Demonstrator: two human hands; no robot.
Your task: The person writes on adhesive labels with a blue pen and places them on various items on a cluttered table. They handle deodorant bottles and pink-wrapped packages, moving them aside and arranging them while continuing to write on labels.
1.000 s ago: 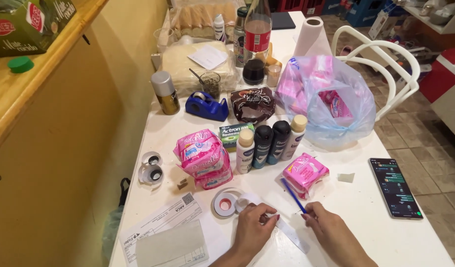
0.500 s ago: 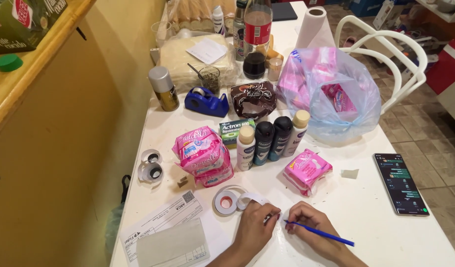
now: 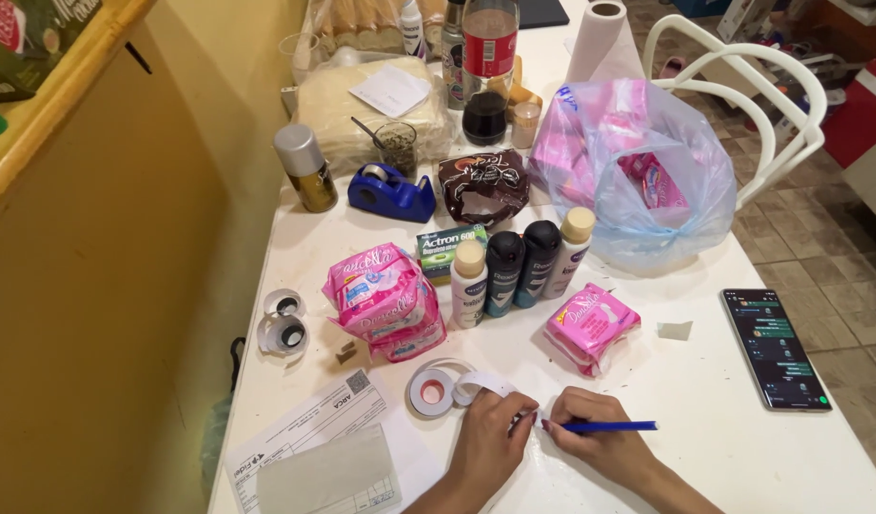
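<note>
Plausibly the thin strip could have slid or creased under the pen tip, since only fingertips pinned it to the counter. At the bottom of the frame the right hand was closed around a blue pen, its tip pointing left toward the left hand, whose fingers were curled, pressing down the strip's free end. Just above lay the roll of labels the strip unwound from; a tug could have dragged it. Farther up, centre frame, four small bottles stood close together, easy to topple with a careless reach.
</note>
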